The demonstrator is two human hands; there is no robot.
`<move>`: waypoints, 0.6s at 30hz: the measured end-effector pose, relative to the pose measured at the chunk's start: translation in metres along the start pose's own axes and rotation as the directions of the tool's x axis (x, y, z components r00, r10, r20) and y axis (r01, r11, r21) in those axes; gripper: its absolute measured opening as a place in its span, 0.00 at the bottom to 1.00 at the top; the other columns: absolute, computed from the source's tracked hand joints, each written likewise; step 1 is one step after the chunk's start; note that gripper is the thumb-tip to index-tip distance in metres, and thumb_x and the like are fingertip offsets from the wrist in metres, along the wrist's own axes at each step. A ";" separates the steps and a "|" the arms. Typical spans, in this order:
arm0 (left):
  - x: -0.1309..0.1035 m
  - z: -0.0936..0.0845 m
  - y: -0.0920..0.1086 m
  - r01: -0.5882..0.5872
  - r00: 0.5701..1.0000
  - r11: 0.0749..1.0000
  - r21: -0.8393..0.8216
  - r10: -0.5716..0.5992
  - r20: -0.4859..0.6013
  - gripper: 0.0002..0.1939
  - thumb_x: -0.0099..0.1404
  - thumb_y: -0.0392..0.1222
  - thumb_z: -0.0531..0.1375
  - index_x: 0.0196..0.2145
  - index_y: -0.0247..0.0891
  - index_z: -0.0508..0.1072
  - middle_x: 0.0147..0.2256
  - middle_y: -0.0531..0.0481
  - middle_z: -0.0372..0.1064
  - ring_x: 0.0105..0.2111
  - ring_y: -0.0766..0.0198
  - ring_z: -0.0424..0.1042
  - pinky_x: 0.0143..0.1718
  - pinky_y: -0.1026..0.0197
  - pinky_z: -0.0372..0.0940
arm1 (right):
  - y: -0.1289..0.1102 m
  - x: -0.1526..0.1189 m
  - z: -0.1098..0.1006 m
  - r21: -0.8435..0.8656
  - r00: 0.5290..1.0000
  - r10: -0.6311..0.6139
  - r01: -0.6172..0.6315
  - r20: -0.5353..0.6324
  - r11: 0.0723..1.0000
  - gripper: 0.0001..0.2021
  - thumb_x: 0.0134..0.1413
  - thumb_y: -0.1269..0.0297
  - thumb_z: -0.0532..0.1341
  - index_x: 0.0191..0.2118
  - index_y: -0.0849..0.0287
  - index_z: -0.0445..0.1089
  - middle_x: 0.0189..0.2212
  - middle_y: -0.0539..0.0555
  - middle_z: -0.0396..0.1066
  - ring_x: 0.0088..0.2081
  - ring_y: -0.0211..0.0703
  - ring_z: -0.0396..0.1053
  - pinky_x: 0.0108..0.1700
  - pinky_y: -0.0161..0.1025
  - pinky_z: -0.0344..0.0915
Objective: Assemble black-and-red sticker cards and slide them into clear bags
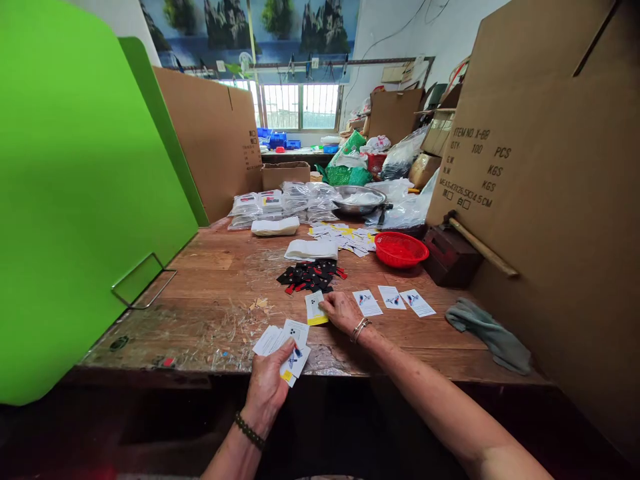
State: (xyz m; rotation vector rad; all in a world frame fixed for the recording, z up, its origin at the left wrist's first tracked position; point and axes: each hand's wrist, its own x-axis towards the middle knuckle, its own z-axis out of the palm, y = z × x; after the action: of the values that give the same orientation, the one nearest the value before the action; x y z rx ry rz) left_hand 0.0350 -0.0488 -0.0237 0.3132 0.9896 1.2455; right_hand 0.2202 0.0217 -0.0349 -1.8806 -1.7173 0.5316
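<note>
Fanned white cards (pixel 295 331) are gripped in my left hand (pixel 271 375) at the table's front edge, the thumb pressed on top. My right hand (pixel 344 312), fingers together, is on a white card with a yellow strip (pixel 315 308) lying on the table (pixel 220 267). To its right lie three printed cards in a row: one nearest the hand (pixel 367 303), a middle one (pixel 391 298) and a far one (pixel 418 303). Just beyond my right hand is a pile of black and red pieces (pixel 311 275).
Behind the pile are white paper stacks (pixel 313 249), scattered cards (pixel 345 237) and a red basket (pixel 401 250). Bagged packs (pixel 285 201) stand farther back. A hammer (pixel 483 247) rests on a dark block (pixel 453 257); a grey cloth (pixel 489 333) lies right. Cardboard (pixel 545 167) and a green panel (pixel 90 187) flank the table.
</note>
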 end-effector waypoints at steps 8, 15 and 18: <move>0.000 0.006 0.000 0.035 0.993 0.999 0.009 -0.036 0.111 0.19 0.44 0.24 0.70 0.36 0.32 0.74 0.33 0.45 0.78 0.27 0.59 0.77 0.32 0.59 0.74 | -0.005 -0.007 0.001 0.210 0.999 -0.048 0.046 0.007 0.977 0.14 0.56 0.61 0.54 0.21 0.58 0.63 0.21 0.49 0.65 0.25 0.37 0.60 0.27 0.34 0.50; -0.003 0.013 -0.010 -0.052 0.974 0.996 0.067 0.035 0.226 0.25 0.38 0.32 0.75 0.36 0.33 0.75 0.35 0.45 0.78 0.30 0.59 0.76 0.33 0.61 0.72 | -0.010 -0.030 -0.007 0.456 0.990 -0.144 0.125 0.008 0.881 0.13 0.56 0.58 0.53 0.26 0.58 0.67 0.25 0.50 0.69 0.28 0.39 0.63 0.31 0.35 0.57; -0.002 0.011 -0.006 -0.071 0.973 0.991 0.109 0.045 0.226 0.24 0.37 0.34 0.75 0.35 0.33 0.75 0.34 0.46 0.78 0.29 0.60 0.75 0.31 0.61 0.72 | 0.000 -0.034 -0.019 0.462 0.996 -0.081 0.089 -0.036 0.883 0.12 0.54 0.58 0.56 0.35 0.58 0.73 0.32 0.53 0.74 0.31 0.41 0.67 0.35 0.37 0.61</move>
State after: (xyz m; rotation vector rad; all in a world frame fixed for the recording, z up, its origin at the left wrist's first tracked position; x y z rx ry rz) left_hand 0.0476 -0.0499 -0.0208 0.5649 0.8653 1.1782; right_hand 0.2285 -0.0145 -0.0221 -1.4567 -1.4880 0.8086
